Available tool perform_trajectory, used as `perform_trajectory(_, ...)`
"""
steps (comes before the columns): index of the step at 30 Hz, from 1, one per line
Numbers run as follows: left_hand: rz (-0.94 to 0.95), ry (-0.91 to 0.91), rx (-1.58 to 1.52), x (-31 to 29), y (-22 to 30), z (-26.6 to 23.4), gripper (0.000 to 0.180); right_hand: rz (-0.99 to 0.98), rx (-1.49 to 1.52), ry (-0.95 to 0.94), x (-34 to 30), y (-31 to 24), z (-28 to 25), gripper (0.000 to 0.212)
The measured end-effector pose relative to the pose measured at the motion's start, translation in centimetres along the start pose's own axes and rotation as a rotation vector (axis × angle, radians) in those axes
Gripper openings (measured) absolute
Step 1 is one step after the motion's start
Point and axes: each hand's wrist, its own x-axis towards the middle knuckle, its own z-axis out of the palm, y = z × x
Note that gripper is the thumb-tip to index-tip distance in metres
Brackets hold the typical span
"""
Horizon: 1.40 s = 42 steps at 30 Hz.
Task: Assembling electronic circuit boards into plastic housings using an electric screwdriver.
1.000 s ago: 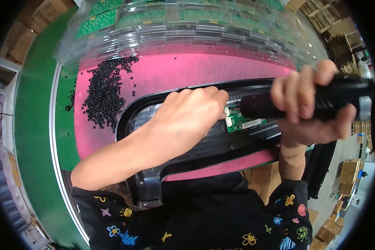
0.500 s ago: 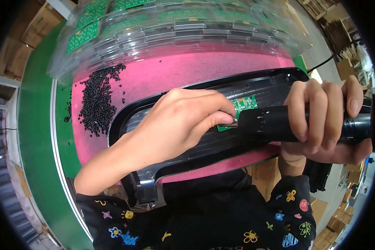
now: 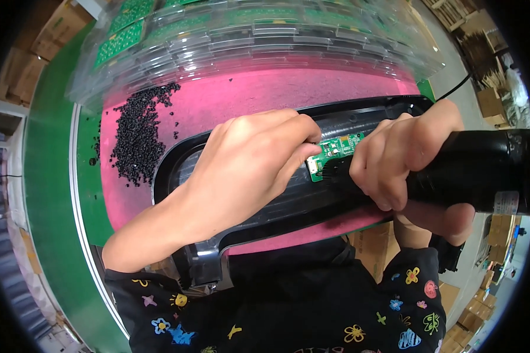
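Observation:
A green circuit board (image 3: 337,150) lies inside a long black plastic housing (image 3: 194,170), which rests open side up across my lap and the table edge. My left hand (image 3: 259,153) reaches over the housing with thumb and forefinger pinched at the board's left edge; anything between the fingertips is hidden. My right hand (image 3: 394,156) is wrapped round the front part of a thick black cylindrical tool (image 3: 459,167), probably an electric screwdriver. The tool's tip is hidden. Thin dark strands (image 3: 333,169) show between the right fingers and the board.
A heap of small black screw-like pieces (image 3: 138,135) lies on the pink mat (image 3: 247,88) at the left. Behind stand stacked clear plastic trays (image 3: 271,41) holding green circuit boards. A black cable (image 3: 456,87) runs at the right, with cardboard boxes (image 3: 483,294) beyond.
My right hand has slid left along the tool and turned over, gripping nearer the board. My left fingertips have drawn up and left from the board's lower edge, where they held a small shiny piece.

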Motion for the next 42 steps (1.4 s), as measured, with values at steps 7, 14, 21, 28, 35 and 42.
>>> perform_trajectory(7,-0.006,-0.011,0.058,-0.2,-0.3,0.3,0.008,0.017,-0.001,0.042,0.4,0.5,1.0,0.061)
perform_trajectory(14,-0.08,-0.08,0.119,-0.7,-0.2,-0.1,0.011,0.122,-0.077,0.049,0.8,0.6,1.8,0.063)
perform_trajectory(21,-0.048,-0.212,0.146,-0.8,-0.2,0.0,0.012,-0.077,0.006,0.037,0.2,0.6,1.0,0.061)
perform_trajectory(28,0.111,-0.192,-0.034,-0.2,-0.2,0.5,0.012,-0.43,0.128,0.079,0.5,-1.2,-0.2,0.047)
perform_trajectory(35,0.09,-0.086,-0.164,0.1,-0.3,0.5,0.01,-0.417,0.106,0.03,-0.1,-1.9,-1.4,0.047)
perform_trajectory(42,0.075,-0.072,-0.14,0.5,0.6,0.5,0.009,-0.414,0.117,0.12,-0.8,-2.3,-1.4,0.046)
